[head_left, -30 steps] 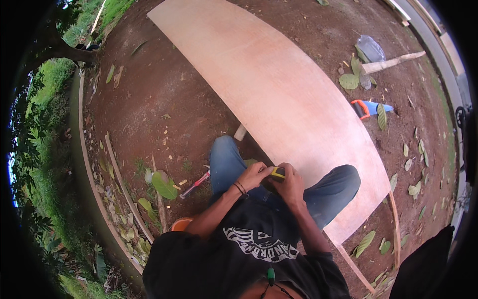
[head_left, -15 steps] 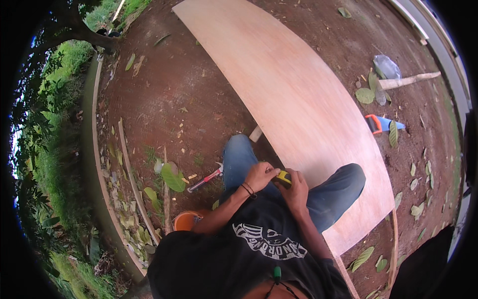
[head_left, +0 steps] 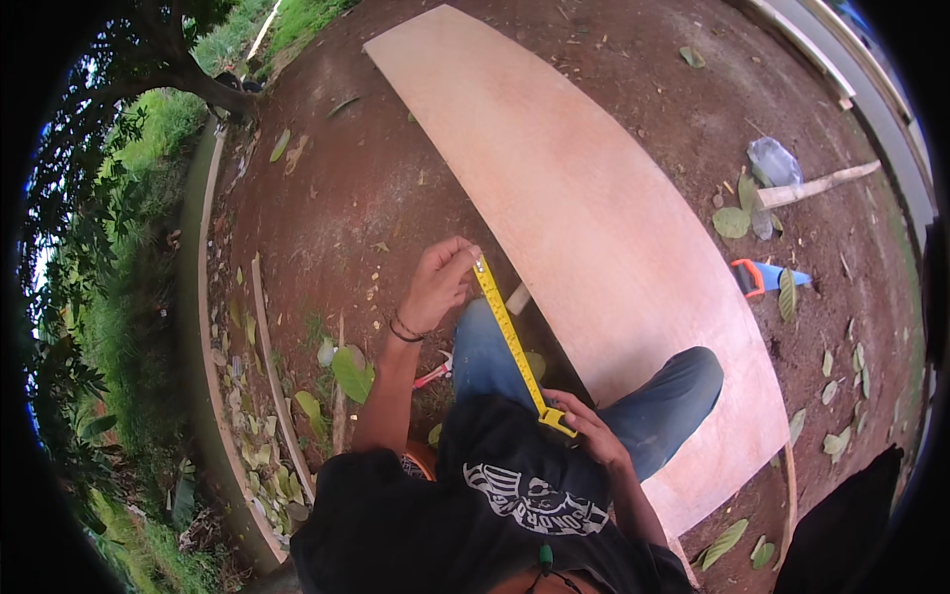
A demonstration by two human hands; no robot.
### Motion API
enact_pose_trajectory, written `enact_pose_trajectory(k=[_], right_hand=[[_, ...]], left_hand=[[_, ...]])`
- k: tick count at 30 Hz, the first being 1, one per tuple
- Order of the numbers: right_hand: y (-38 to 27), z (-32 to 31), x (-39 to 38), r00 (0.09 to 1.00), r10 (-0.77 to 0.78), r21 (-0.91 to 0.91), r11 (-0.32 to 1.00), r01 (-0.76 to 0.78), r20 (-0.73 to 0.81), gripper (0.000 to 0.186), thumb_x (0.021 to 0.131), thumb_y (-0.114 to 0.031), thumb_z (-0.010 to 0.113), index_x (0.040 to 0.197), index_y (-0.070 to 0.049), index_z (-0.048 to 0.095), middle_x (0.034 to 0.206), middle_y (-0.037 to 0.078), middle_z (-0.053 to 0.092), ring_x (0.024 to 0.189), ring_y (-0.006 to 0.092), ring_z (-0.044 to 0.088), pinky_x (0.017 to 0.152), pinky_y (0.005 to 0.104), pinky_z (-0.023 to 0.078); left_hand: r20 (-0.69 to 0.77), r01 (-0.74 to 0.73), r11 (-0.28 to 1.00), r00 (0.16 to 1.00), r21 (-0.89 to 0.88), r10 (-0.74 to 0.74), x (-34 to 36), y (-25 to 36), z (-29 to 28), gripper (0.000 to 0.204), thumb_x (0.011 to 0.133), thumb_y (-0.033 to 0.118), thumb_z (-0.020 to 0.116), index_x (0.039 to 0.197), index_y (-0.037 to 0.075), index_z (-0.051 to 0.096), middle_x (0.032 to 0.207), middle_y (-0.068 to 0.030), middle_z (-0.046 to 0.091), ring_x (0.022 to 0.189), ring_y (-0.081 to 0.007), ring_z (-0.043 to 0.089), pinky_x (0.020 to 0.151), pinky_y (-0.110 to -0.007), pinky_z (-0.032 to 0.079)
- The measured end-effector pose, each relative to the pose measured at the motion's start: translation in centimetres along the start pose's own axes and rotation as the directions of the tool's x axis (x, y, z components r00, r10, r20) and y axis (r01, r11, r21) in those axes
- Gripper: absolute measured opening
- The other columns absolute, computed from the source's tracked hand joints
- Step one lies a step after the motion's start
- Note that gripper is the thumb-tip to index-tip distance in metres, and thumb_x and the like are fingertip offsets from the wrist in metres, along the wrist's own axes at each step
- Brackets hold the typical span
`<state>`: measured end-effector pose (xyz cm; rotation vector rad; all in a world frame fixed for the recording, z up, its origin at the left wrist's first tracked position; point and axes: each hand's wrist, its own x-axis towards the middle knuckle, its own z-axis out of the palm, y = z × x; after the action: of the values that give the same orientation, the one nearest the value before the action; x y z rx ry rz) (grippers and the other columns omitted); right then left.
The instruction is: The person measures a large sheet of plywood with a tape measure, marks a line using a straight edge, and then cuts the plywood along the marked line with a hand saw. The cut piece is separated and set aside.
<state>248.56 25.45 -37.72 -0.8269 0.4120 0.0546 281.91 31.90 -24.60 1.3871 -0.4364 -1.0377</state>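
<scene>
A yellow tape measure (head_left: 508, 332) stretches between my hands, its blade pulled out over my left knee. My left hand (head_left: 442, 284) is closed in a pinch on the hooked end of the blade. My right hand (head_left: 586, 426) grips the tape's case near my lap. Beside the tape lies a long plywood sheet (head_left: 584, 198), running from my right leg to the far side. My bent right leg rests across the sheet's near end. Both hands are apart from the plywood's surface.
A red-handled hammer (head_left: 432, 373) lies on the soil left of my knee, near an orange bucket (head_left: 421, 459) partly hidden by my arm. A handsaw (head_left: 770, 277) lies past the sheet's right edge. Wood strips, leaves and a plastic bag (head_left: 774, 161) are scattered about.
My left hand has moved up and left, drawing the yellow blade out of the case. My right hand has lowered slightly with the case. The view has shifted a little.
</scene>
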Motion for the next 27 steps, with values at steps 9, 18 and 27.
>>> enact_pose_trajectory(k=[9, 18, 27], right_hand=[[-1.4, -2.1, -3.5, 0.995, 0.074, -0.465, 0.88, -0.097, -0.068, 0.043, 0.104, -0.028, 0.054, 0.14, -0.006, 0.051, 0.129, 0.009, 0.057, 0.118, 0.0187, 0.052, 0.1, 0.0305, 0.042], [-2.4, 0.7, -3.6, 0.97, -0.041, -0.486, 0.87, -0.084, -0.241, 0.027, 0.102, -0.022, 0.053, 0.122, -0.004, 0.057, 0.098, 0.005, 0.058, 0.089, 0.0119, 0.054, 0.078, 0.0277, 0.046], [-3.3, -1.7, 0.4, 0.885, 0.046, -0.473, 0.831, -0.291, -0.464, 0.035, 0.102, -0.029, 0.054, 0.126, -0.004, 0.062, 0.104, 0.005, 0.064, 0.089, 0.0112, 0.057, 0.074, 0.0272, 0.047]], left_hand=[[-0.283, -0.278, 0.931, 0.936, -0.238, 0.208, 5.3, 6.3, -7.6, 0.019, 0.098, 0.022, 0.063, 0.087, 0.011, 0.054, 0.064, 0.0083, 0.036, 0.048, -0.0009, 0.031, 0.038, -0.018, 0.024], [-0.293, -0.239, 0.903, 0.947, -0.357, 0.134, 12.1, 5.2, -11.5, 0.026, 0.096, 0.029, 0.07, 0.087, 0.013, 0.051, 0.06, 0.0071, 0.037, 0.046, -0.0031, 0.031, 0.038, -0.019, 0.024], [-0.4, 0.03, 0.994, 0.914, -0.105, -0.07, 9.3, -13.0, -2.9, 0.053, 0.096, 0.06, 0.059, 0.091, 0.007, 0.065, 0.06, 0.0086, 0.037, 0.046, -0.0025, 0.033, 0.04, -0.023, 0.025]])
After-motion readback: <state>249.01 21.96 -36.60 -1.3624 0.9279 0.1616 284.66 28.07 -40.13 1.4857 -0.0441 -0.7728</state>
